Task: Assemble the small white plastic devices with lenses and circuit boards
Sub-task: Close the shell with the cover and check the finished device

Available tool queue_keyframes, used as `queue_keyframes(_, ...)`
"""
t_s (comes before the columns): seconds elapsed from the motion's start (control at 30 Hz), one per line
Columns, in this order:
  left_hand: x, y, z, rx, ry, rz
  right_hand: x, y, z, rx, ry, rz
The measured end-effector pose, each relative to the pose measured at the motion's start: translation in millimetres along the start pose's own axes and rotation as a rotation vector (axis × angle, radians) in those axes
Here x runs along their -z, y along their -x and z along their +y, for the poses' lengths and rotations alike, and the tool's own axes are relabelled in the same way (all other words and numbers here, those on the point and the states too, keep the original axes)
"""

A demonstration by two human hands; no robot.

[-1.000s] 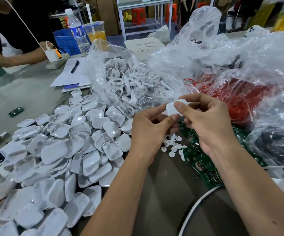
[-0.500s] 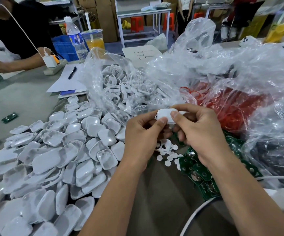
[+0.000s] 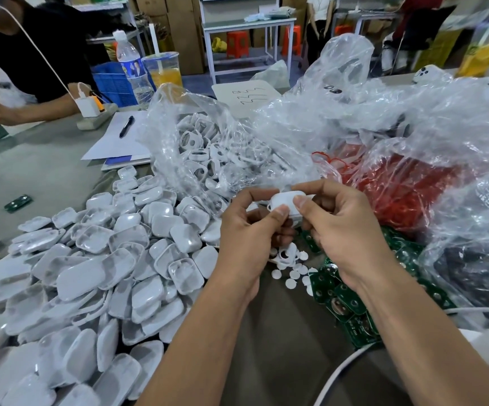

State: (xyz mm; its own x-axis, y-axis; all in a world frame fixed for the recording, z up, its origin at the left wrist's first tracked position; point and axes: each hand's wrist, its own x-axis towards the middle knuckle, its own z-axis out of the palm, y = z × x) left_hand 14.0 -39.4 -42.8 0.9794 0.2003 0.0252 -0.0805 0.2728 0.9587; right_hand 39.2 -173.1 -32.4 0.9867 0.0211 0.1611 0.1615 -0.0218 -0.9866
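- Since half a second ago, the person's left hand (image 3: pixel 249 232) and right hand (image 3: pixel 342 230) stay closed together on the small white rounded plastic shell (image 3: pixel 288 204); the thumbs have shifted little, and both thumbs press on its near face while the curled fingers wrap behind it.
- The shell is held in the air above the middle of the grey table (image 3: pixel 41 177), over the scatter of small white round discs (image 3: pixel 291 273).
- Left of the hands, the heap of glossy white plastic shell halves (image 3: pixel 114 259) runs to the table's near-left edge, unchanged.
- Under the right wrist lies the pile of green circuit boards (image 3: pixel 351 306), touching the discs.
- Behind the hands, the clear plastic bag of white ring-shaped frames (image 3: pixel 208 148) and a clear bag of red parts (image 3: pixel 407 189) close off the far side.
- Open table shows only at the far left, where one green board (image 3: pixel 17 203) lies alone, and at the near edge between the forearms.
- A white sheet (image 3: pixel 249 96) bears handwritten strokes that cannot be read; the clear water bottle (image 3: pixel 133 68) has a blue label, its text too small to tell.
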Motion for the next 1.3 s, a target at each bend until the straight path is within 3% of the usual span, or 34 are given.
queue_keyframes(0.27,-1.6,0.4,0.3,-0.007,-0.065,0.006,-2.3,-2.1,4.4,-0.034,0.007,0.011)
queue_keyframes(0.73,-0.6,2.0,2.9,0.092,0.018,0.015,-4.3,-0.9,5.5,-0.043,0.064,0.001)
queue_keyframes(1.03,2.0,3.7,8.9,0.041,0.004,-0.054,-1.2,2.1,-5.8,0.023,0.055,-0.024)
queue_keyframes(1.3,8.4,0.4,16.0,0.031,-0.060,-0.027,-11.0,7.7,-8.6,-0.086,-0.056,-0.030)
